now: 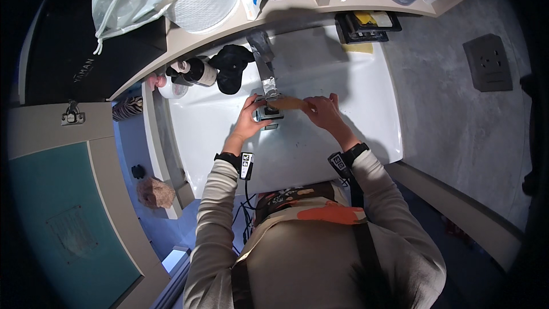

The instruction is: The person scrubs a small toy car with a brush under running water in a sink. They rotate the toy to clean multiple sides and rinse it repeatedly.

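Observation:
Over the white sink (300, 150), my left hand (248, 118) grips a small dark-faced object with a clear or pale rim (271, 113) by its left side and lower edge. My right hand (322, 110) pinches the right end of a flat orange-brown piece (287, 103), whose left end reaches over the top of that object. What the piece is made of cannot be told. Just above both is the metal faucet (269, 81), its tip close to the piece. A small rectangular part (271, 127) shows below the held object, near my left fingers.
Left of the faucet stand a dark pump bottle (205, 74), a white bottle with a pink pump (173, 89) and a black cloth-like item (231, 68). Black trays (364, 28) and a yellow sponge (358, 48) lie at the back right. A shelf (296, 7) overhangs the sink.

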The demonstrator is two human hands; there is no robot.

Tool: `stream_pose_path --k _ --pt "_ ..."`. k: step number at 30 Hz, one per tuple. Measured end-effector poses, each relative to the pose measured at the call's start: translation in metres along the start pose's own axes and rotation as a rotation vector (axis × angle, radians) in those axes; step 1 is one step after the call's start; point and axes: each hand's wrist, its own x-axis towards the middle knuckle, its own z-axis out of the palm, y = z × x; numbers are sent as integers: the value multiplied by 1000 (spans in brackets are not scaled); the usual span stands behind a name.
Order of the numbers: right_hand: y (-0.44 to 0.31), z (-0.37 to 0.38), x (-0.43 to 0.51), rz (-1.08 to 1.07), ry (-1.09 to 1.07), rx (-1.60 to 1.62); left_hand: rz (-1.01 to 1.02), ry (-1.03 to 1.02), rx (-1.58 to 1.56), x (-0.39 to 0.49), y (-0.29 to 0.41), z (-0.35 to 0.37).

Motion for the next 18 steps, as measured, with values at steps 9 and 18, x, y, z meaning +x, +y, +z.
stream_pose_path --k 9,18 --pt "-6 -1 4 -47 -14 13 -9 -2 49 0 -3 3" --pt "-5 -6 6 -108 -8 43 -5 -72 54 5 4 5"
